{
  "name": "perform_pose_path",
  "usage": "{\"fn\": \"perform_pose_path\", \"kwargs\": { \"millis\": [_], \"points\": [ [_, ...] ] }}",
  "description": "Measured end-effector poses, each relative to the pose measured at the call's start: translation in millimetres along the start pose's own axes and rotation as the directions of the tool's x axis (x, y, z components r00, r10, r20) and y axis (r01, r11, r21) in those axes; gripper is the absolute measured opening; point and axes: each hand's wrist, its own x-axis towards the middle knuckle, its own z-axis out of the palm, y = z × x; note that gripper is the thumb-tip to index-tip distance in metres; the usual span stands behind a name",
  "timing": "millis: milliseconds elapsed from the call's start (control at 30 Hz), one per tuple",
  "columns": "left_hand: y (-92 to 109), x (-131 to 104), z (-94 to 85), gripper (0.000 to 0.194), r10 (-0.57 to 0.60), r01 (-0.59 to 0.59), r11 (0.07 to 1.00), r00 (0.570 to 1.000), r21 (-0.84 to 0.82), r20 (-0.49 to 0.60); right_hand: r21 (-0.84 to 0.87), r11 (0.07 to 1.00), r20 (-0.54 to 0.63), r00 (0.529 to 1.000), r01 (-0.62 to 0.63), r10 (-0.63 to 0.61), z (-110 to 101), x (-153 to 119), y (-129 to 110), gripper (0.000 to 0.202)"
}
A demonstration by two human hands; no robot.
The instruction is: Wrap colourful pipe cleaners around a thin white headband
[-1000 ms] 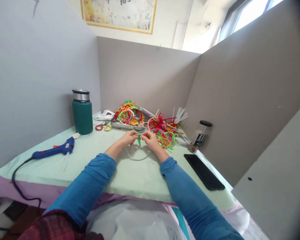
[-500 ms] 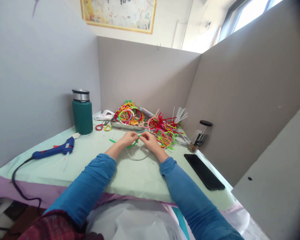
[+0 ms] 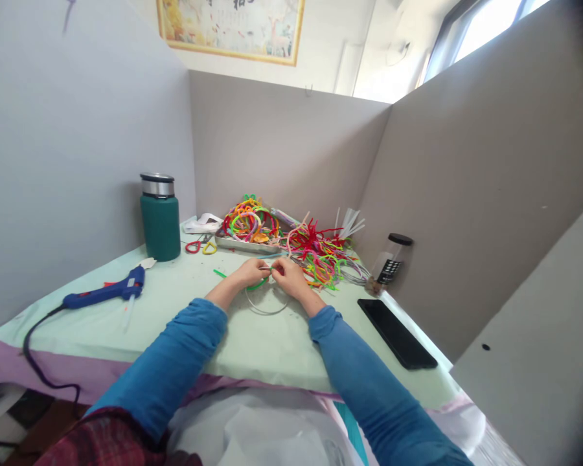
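Head view: both hands are close together, fingertips nearly meeting, over the tabletop (image 3: 272,353) between its middle and its far edge. The left hand (image 3: 249,273) and the right hand (image 3: 290,276) are clamped on the far side of a thin, pale hoop (image 3: 267,313), whose near curve shows below them. A green strip (image 3: 219,273) runs out under the left wrist toward the tabletop's left edge, and a little green shows between the fingertips; the fingers hide exactly how strip and hoop meet. Blue sleeves (image 3: 179,340) cover both forearms and reach back across the near edge.

Just beyond the hands, toward the far edge, a shallow metal tray (image 3: 247,246) carries a heap of coloured bands (image 3: 250,220). Right of it, toward the far right corner, lies a tangle of bright stems (image 3: 315,243), with clear sticks (image 3: 352,224) behind.

Left of the tray are a red loop (image 3: 193,247) and a yellow loop (image 3: 209,248), like scissor handles. A green bottle (image 3: 160,226) stands upright near the far left corner; nearer along the left edge lies a blue glue gun (image 3: 104,292), its cord (image 3: 26,349) dropping over the near edge. Along the right edge are a black-lidded jar (image 3: 388,266) and a black phone (image 3: 396,333).
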Motion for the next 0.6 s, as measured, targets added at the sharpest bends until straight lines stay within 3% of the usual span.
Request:
{"fn": "perform_pose_path", "kwargs": {
  "millis": [600],
  "points": [
    [7.2, -7.7, 0.2, 0.019, -0.051, 0.056, 0.994, 0.997, -0.089, 0.059, 0.003, 1.000, -0.021, 1.000, 0.011, -0.011, -1.8, 0.6, -1.5, 0.007]
  ]
}}
